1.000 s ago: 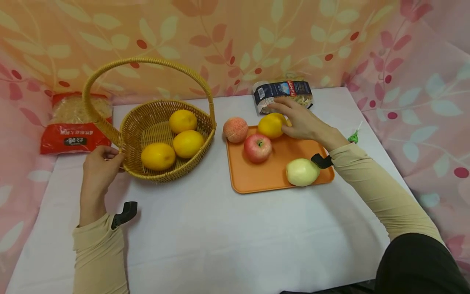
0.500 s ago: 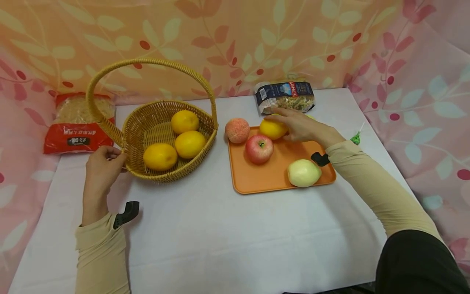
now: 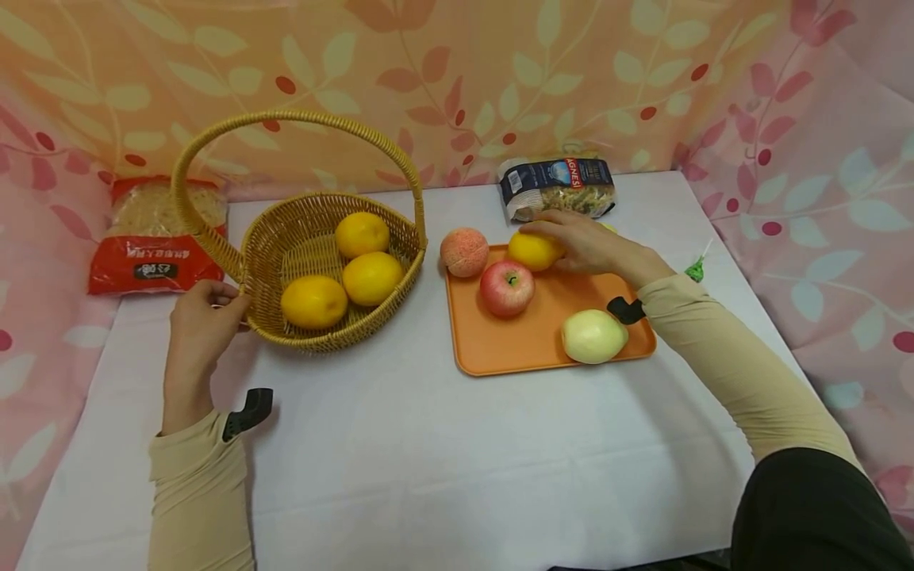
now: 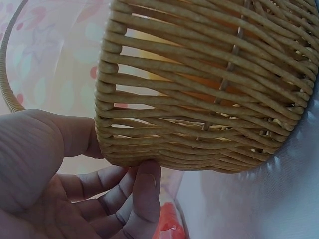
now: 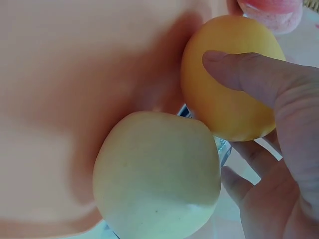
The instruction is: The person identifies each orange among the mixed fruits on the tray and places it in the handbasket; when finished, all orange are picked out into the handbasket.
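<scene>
My left hand [image 3: 203,329] pinches the rim of a wicker basket [image 3: 257,238] at its left side, thumb inside and fingers outside in the left wrist view. Several lemons, such as this front lemon [image 3: 314,302], lie in the basket. Over the back of an orange tray [image 3: 493,349], my right hand [image 3: 581,246] grips another lemon [image 5: 229,79], its thumb on top and fingers behind. A round pale fruit [image 5: 157,174] sits beside that lemon, mostly hidden by the hand in the head view. The tray also bears a red apple [image 3: 507,289] and a pale green-yellow fruit [image 3: 594,336].
A peach [image 3: 465,252] sits at the tray's back left corner. Behind the tray lies an Agnesi pasta bag [image 3: 557,187]. A red and clear food bag [image 3: 153,246] lies behind the basket's left side. A small green wrapped item [image 3: 695,270] is on the right.
My right hand's fingers have settled lower round the lemon on the tray. The left hand keeps its hold on the basket rim. The whole head view has shifted slightly.
</scene>
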{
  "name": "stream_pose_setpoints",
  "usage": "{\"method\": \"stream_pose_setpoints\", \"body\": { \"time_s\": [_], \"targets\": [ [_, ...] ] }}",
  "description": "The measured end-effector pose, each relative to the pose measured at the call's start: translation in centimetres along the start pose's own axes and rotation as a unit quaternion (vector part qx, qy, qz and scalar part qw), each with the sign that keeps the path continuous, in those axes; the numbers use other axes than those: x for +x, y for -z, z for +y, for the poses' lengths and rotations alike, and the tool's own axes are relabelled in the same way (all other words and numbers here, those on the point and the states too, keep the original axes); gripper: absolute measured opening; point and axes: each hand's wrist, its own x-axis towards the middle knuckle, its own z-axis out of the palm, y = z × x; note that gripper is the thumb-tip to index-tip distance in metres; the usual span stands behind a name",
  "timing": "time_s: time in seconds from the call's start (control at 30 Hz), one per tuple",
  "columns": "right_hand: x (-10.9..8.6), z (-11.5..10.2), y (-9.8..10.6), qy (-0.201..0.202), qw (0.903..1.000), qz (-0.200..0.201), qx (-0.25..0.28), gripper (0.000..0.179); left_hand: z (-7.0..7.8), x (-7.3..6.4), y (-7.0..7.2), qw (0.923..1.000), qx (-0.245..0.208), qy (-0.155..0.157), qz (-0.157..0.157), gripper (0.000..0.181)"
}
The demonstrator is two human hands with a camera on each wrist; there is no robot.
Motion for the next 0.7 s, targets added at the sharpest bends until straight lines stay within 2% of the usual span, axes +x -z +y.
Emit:
{"method": "stream_pose_setpoints", "body": {
  "time_s": [0.37,0.7],
  "targets": [
    [-0.6,-0.4,0.6,0.016,0.9973,0.071,0.006,0.068,-0.1,-0.1,0.0,1.0000,-0.004,0.003,0.000,0.046],
    [-1.1,-2.3,1.8,0.011,0.9953,0.095,0.018,0.071,-0.2,0.2,0.0,1.0000,-0.005,0.002,-0.005,0.045]
  ]
}}
